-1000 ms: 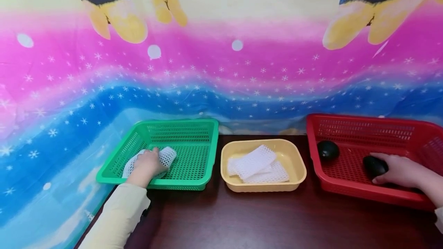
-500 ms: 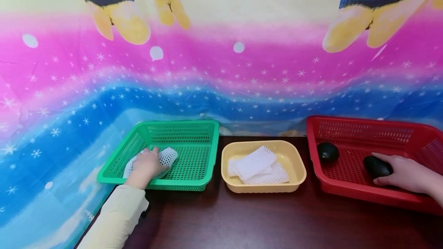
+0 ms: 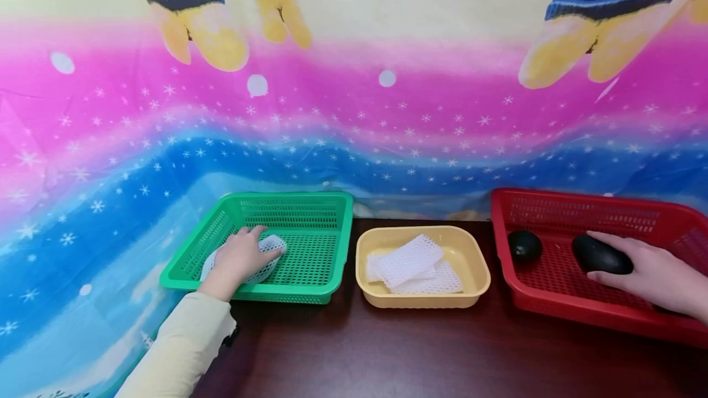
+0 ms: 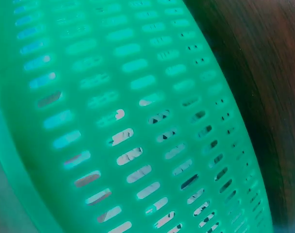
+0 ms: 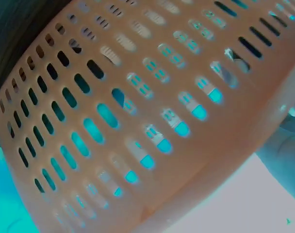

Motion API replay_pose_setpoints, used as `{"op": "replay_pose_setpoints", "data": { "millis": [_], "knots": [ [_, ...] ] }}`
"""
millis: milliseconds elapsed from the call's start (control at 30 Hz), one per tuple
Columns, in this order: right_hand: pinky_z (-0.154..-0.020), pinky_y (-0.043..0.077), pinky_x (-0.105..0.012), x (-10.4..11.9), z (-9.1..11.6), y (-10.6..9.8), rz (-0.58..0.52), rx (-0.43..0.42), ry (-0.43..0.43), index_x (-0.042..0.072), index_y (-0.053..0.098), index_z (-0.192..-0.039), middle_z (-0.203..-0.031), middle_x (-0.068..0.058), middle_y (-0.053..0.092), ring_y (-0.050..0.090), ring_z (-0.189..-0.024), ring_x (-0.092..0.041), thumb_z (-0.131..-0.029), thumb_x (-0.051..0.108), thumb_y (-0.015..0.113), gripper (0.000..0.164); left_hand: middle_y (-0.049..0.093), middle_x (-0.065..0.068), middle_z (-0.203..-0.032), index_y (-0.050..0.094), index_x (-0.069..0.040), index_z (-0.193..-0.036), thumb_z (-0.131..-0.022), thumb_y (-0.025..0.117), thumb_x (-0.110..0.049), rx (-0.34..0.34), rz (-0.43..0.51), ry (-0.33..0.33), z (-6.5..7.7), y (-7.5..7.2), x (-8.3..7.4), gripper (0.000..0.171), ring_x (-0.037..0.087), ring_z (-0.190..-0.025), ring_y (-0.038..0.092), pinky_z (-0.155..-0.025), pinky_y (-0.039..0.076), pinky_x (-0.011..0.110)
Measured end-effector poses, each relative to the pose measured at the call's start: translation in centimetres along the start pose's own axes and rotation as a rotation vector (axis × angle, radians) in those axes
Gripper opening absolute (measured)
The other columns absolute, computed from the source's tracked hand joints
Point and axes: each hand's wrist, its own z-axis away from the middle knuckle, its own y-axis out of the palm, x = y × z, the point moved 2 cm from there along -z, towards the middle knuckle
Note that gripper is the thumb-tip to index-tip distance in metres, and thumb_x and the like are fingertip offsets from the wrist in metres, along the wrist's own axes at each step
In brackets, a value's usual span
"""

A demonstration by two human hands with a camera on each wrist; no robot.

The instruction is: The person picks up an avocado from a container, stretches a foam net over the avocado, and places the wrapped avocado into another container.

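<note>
My left hand (image 3: 238, 257) lies over white foam netting (image 3: 273, 245) in the left part of the green basket (image 3: 342, 244), with fingers spread and thumb stretched out to the right. The palm hides part of the netting. In the red basket (image 3: 558, 306), my right hand (image 3: 647, 266) grips a dark, smooth avocado (image 3: 603, 255), thumb on the near side and fingers on the far side. A second dark avocado (image 3: 524, 246) rests by that basket's left wall. Both wrist views show mostly slotted basket walls, the green wall (image 4: 152, 116) and the red one (image 5: 152, 116), and no held thing.
Between the baskets stands a yellow tray (image 3: 367, 290) with several flat white foam nets (image 3: 412, 260) in it. All three containers sit on a dark brown table (image 3: 354, 349), against a printed cloth backdrop (image 3: 332, 109).
My left fingers have spread apart and lifted slightly off the netting. My right hand has shifted the avocado a little to the left and up, showing more of it.
</note>
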Motion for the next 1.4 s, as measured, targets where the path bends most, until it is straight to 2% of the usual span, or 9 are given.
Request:
{"op": "replay_pose_setpoints", "data": {
  "millis": [200,433,667,833,933,1067,1200,1400],
  "knots": [
    [-0.060,0.056,-0.053,1.7,0.6,-0.1,-0.041,-0.090,-0.045,-0.012,0.036,-0.147,-0.124,-0.046,0.044,0.059,-0.090,-0.053,-0.092,0.036,0.078,0.084,0.049,0.032,-0.142,0.051,-0.003,-0.148,-0.096,0.070,-0.047,-0.038,0.055,0.034,0.0,-0.2,-0.8,0.071,0.056,-0.126,0.047,-0.095,0.046,0.065],
    [-0.061,0.056,-0.056,3.2,0.8,-0.4,-0.066,-0.110,-0.066,-0.009,0.038,-0.148,-0.129,-0.043,0.044,0.057,-0.095,-0.055,-0.092,0.034,0.078,0.081,0.047,0.030,-0.146,0.051,-0.005,-0.149,-0.096,0.069,-0.050,-0.054,0.106,0.058,0.3,-0.6,-1.9,0.072,0.053,-0.130,0.047,-0.096,0.046,0.066],
    [-0.058,0.055,-0.046,5.3,1.3,-0.5,-0.108,-0.101,-0.091,-0.003,0.039,-0.151,-0.131,-0.039,0.047,0.061,-0.092,-0.044,-0.091,0.034,0.079,0.081,0.047,0.029,-0.147,0.048,-0.005,-0.151,-0.095,0.069,-0.052,-0.058,0.189,0.090,0.4,-1.2,-3.1,0.075,0.049,-0.128,0.050,-0.097,0.046,0.065],
    [-0.061,0.056,-0.049,7.0,2.0,0.2,-0.121,-0.102,-0.128,0.002,0.045,-0.150,-0.133,-0.034,0.051,0.061,-0.098,-0.044,-0.086,0.035,0.084,0.082,0.047,0.025,-0.149,0.049,-0.009,-0.151,-0.095,0.068,-0.053,-0.058,0.236,0.126,0.6,-1.0,-4.1,0.074,0.046,-0.131,0.049,-0.100,0.044,0.065],
    [-0.063,0.055,-0.047,8.2,2.5,0.5,-0.133,-0.121,-0.172,0.006,0.047,-0.149,-0.134,-0.030,0.053,0.060,-0.103,-0.044,-0.085,0.034,0.085,0.080,0.049,0.022,-0.149,0.051,-0.009,-0.149,-0.094,0.070,-0.053,-0.069,0.254,0.153,0.9,-1.0,-4.9,0.073,0.043,-0.130,0.052,-0.101,0.044,0.064],
    [-0.063,0.054,-0.039,9.7,3.2,0.7,-0.143,-0.163,-0.232,0.011,0.050,-0.148,-0.135,-0.024,0.055,0.060,-0.106,-0.041,-0.085,0.031,0.086,0.076,0.051,0.019,-0.148,0.053,-0.008,-0.148,-0.094,0.071,-0.050,-0.079,0.265,0.187,1.2,-0.9,-5.8,0.071,0.042,-0.132,0.050,-0.102,0.044,0.063],
    [-0.060,0.052,-0.031,11.1,3.7,1.2,-0.150,-0.204,-0.292,0.016,0.051,-0.148,-0.134,-0.021,0.057,0.062,-0.103,-0.036,-0.083,0.026,0.087,0.075,0.052,0.018,-0.147,0.053,-0.010,-0.148,-0.094,0.072,-0.050,-0.074,0.283,0.207,1.6,-0.8,-6.5,0.071,0.042,-0.133,0.049,-0.101,0.045,0.062],
    [-0.059,0.052,-0.029,12.7,4.0,2.0,-0.178,-0.252,-0.379,0.020,0.051,-0.149,-0.130,-0.014,0.061,0.064,-0.097,-0.028,-0.079,0.020,0.089,0.079,0.051,0.011,-0.151,0.050,-0.016,-0.153,-0.094,0.072,-0.048,-0.059,0.374,0.227,1.7,-1.0,-7.6,0.071,0.037,-0.129,0.055,-0.099,0.048,0.058]
  ]
}}
